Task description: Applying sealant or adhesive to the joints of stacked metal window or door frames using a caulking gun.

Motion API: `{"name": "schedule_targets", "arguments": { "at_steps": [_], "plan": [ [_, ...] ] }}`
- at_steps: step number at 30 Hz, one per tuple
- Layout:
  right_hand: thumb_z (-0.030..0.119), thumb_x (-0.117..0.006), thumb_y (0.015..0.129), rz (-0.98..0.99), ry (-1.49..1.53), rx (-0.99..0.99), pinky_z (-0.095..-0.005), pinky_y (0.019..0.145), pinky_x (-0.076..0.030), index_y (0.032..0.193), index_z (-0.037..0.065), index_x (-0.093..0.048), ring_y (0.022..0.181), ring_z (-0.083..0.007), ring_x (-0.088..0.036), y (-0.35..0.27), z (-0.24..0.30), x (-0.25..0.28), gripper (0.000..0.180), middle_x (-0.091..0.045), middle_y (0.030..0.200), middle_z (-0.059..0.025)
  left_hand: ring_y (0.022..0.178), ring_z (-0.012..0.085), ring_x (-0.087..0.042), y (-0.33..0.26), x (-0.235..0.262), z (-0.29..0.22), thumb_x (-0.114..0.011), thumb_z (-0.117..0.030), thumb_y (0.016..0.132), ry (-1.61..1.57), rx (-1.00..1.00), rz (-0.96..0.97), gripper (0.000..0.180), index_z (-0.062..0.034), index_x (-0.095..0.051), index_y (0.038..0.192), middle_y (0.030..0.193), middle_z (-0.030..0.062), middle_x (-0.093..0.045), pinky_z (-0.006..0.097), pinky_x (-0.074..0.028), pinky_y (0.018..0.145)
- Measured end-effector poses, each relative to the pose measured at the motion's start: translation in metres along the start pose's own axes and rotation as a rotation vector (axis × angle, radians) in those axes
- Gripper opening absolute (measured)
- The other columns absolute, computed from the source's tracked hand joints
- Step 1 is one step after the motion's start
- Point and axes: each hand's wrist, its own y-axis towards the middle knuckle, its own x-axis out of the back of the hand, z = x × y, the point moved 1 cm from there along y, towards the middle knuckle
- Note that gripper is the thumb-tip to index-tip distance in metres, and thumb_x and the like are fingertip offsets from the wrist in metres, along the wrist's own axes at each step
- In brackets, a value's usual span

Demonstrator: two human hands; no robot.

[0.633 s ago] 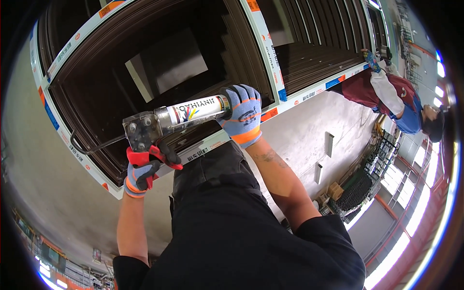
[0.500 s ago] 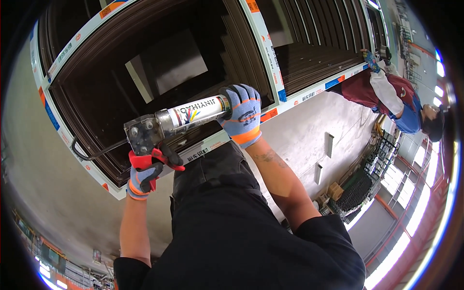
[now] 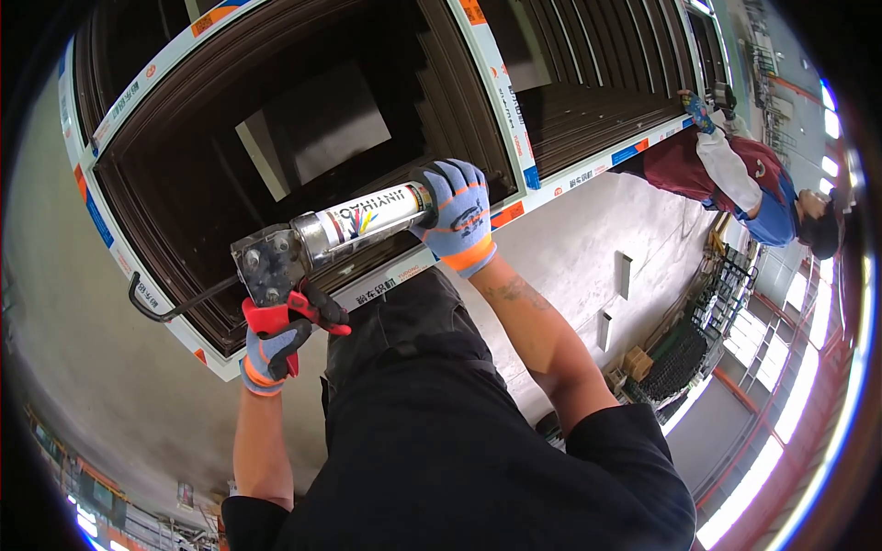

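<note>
A caulking gun (image 3: 269,263) lies slantwise in front of my body, over the near edge of a brown frame. My left hand (image 3: 273,354), in a blue-grey and black glove, is closed around its red handle (image 3: 266,318). A white sealant cartridge (image 3: 375,213) with coloured marks sits in the gun. Around the cartridge's far right end, the gloved fingers of my right hand (image 3: 457,213) are wrapped; they hide the tip. The gun's bent steel rod (image 3: 197,299) sticks out behind it to the left.
Brown frames (image 3: 432,119) edged with pale printed tape (image 3: 501,92) stand before me, with dark openings. At the right, a co-worker (image 3: 735,179) in a maroon apron has a gloved hand on the frame. A cardboard box (image 3: 636,364) and dark netting (image 3: 675,363) are beyond the floor.
The caulking gun has shifted slightly left and toward me, with both hands still on it. Its rod end now reaches a little farther left. The co-worker's hand has moved slightly left.
</note>
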Motion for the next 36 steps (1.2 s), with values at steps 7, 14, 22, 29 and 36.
{"name": "schedule_targets", "arguments": {
  "at_steps": [7, 14, 22, 29, 36],
  "plan": [
    [0.022, -0.091, 0.052, 0.069, 0.001, 0.037, -0.0494, 0.103, -0.043, 0.119, 0.010, -0.064, 0.118, -0.0359, -0.056, 0.007, 0.002, -0.002, 0.074, -0.061, 0.121, -0.0125, 0.103, 0.0473, -0.069, -0.003, 0.005, 0.001, -0.078, -0.018, 0.081, 0.029, -0.093, 0.012, 0.051, 0.0096, -0.057, 0.117, 0.102, 0.0244, -0.068, 0.062, -0.054, 0.096],
    [0.030, -0.088, 0.057, 0.302, -0.071, 0.097, -0.0495, 0.101, -0.044, 0.120, 0.011, -0.066, 0.115, -0.0345, -0.057, 0.043, 0.032, -0.010, 0.069, -0.062, 0.119, -0.0121, 0.104, 0.0461, -0.067, -0.020, 0.026, 0.002, -0.078, -0.024, 0.072, -0.233, 0.042, -0.164, 0.068, 0.0011, -0.051, 0.128, 0.108, 0.0234, -0.066, 0.062, -0.053, 0.093],
    [0.032, -0.088, 0.062, 0.593, -0.103, -0.011, -0.0486, 0.100, -0.047, 0.121, 0.009, -0.064, 0.113, -0.0375, -0.060, 0.044, 0.013, -0.033, 0.068, -0.064, 0.119, -0.0149, 0.098, 0.0454, -0.069, 0.016, 0.025, -0.002, -0.076, -0.019, 0.074, -0.391, 0.121, -0.253, 0.059, 0.0072, -0.056, 0.122, 0.104, 0.0250, -0.066, 0.059, -0.055, 0.091],
    [0.037, -0.085, 0.070, 0.914, -0.181, -0.267, -0.0476, 0.112, -0.039, 0.132, 0.009, -0.060, 0.125, -0.0341, -0.056, 0.047, 0.002, -0.041, 0.073, -0.062, 0.133, -0.0158, 0.093, 0.0439, -0.071, 0.048, 0.034, -0.005, -0.072, -0.014, 0.074, -0.418, 0.207, -0.234, 0.056, 0.0107, -0.059, 0.122, 0.098, 0.0267, -0.068, 0.053, -0.058, 0.085],
    [0.032, -0.087, 0.062, 0.759, -0.200, -0.173, -0.0457, 0.104, -0.045, 0.125, 0.009, -0.063, 0.114, -0.0345, -0.061, 0.049, 0.001, -0.042, 0.071, -0.065, 0.122, -0.0140, 0.086, 0.0411, -0.072, 0.054, 0.047, -0.003, -0.070, -0.010, 0.070, -0.437, 0.333, -0.266, 0.072, 0.0108, -0.049, 0.135, 0.094, 0.0252, -0.070, 0.051, -0.059, 0.081]
  ]
}}
